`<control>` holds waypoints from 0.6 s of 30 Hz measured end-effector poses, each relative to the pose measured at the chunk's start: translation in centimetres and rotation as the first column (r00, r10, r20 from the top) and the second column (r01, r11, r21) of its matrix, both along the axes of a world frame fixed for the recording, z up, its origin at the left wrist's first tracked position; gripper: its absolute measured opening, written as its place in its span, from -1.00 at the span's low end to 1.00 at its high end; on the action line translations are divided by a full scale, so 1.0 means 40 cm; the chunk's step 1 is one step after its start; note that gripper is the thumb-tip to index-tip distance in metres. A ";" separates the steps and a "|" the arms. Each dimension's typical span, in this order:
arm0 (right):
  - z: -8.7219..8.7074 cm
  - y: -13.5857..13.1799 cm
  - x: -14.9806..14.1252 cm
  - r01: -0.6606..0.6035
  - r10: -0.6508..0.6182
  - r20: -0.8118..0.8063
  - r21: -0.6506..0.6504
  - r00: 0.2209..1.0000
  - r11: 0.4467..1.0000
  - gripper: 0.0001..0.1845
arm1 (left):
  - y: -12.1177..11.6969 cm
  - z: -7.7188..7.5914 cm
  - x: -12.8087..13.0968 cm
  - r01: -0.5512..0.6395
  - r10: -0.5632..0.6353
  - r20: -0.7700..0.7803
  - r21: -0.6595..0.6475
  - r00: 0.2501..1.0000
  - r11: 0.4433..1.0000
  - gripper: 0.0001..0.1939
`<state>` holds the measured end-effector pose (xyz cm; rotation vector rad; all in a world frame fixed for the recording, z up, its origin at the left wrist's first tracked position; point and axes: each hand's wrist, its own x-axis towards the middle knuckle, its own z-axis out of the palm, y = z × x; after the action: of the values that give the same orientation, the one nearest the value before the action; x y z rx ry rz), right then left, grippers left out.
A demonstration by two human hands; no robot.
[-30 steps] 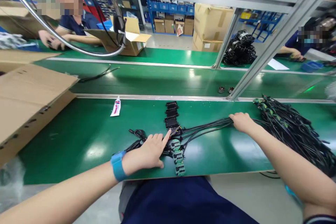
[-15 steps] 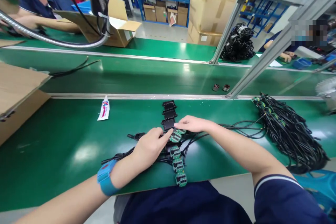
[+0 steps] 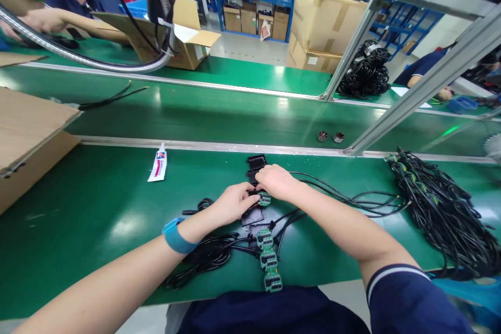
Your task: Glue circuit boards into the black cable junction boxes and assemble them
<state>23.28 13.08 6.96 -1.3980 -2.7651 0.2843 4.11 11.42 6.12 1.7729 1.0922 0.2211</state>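
Observation:
My left hand, with a blue wristband, pinches a small green circuit board near its thumb tip. Just beyond it, my right hand has its fingers curled together over the black plastic cases. What its fingertips hold is hidden. More dark case pieces lie below the hands. Several green circuit boards form a column toward the table edge, with black cables attached and coiled to the left. Other cables run off to the right.
A white glue tube lies at the left, near an open cardboard box. A large bundle of black cables fills the right side. Two small metal parts sit behind the rail by a metal post. Co-workers sit across the bench.
My right hand has moved over the black cases, its fingers now curled in. My left hand has drawn back slightly from its pointing pose into a pinch. The view has shifted a little.

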 end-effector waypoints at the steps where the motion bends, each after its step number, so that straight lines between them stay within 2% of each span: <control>1: 0.005 0.009 0.002 -0.002 0.002 0.009 -0.019 1.000 1.000 -0.84 | 0.005 0.000 0.000 -0.002 0.002 0.011 -0.064 1.000 0.998 -0.56; 3: 0.025 0.037 0.015 0.006 -0.012 -0.047 -0.125 0.999 0.992 -0.85 | 0.016 0.007 -0.001 0.012 -0.006 0.036 -0.159 0.999 0.987 -0.53; 5: 0.049 0.084 0.029 0.019 -0.060 -0.144 -0.274 0.988 0.962 -0.84 | 0.038 0.022 -0.001 0.013 -0.004 0.049 -0.199 0.999 0.980 -0.55; 7: 0.063 0.142 0.033 0.027 -0.108 -0.201 -0.371 0.974 0.928 -0.84 | 0.076 0.039 0.003 -0.008 0.012 0.020 -0.177 1.000 0.984 -0.64; 8: 0.063 0.171 0.029 0.044 -0.130 -0.201 -0.385 0.971 0.922 -0.83 | 0.099 0.046 0.007 -0.022 0.019 -0.022 -0.120 1.000 0.993 -0.70; 10: 0.048 0.217 0.018 0.120 -0.190 -0.180 -0.340 0.965 0.933 -0.78 | 0.150 0.054 0.014 -0.019 0.028 -0.139 0.064 0.990 0.998 -0.79; 12: 0.019 0.230 0.011 0.239 -0.277 -0.180 -0.207 0.944 0.949 -0.65 | 0.195 0.049 0.016 0.038 0.013 -0.247 0.199 0.969 0.979 -0.79; 13: 0.003 0.221 0.014 0.308 -0.326 -0.198 -0.115 0.924 0.944 -0.59 | 0.211 0.041 0.012 0.063 0.004 -0.287 0.222 0.958 0.973 -0.75; 16: -0.039 0.133 0.057 0.461 -0.423 -0.253 0.114 0.870 0.880 -0.64 | 0.225 0.007 -0.020 0.104 -0.004 -0.380 0.242 0.925 0.965 -0.63; 18: -0.056 0.040 0.111 0.464 -0.428 -0.241 0.120 0.871 0.878 -0.70 | 0.206 -0.009 -0.058 0.124 0.006 -0.441 0.266 0.897 0.956 -0.71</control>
<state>27.73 14.67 4.71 -1.7858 -2.1583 0.1534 1.79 19.67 5.77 2.1835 1.3733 -0.0707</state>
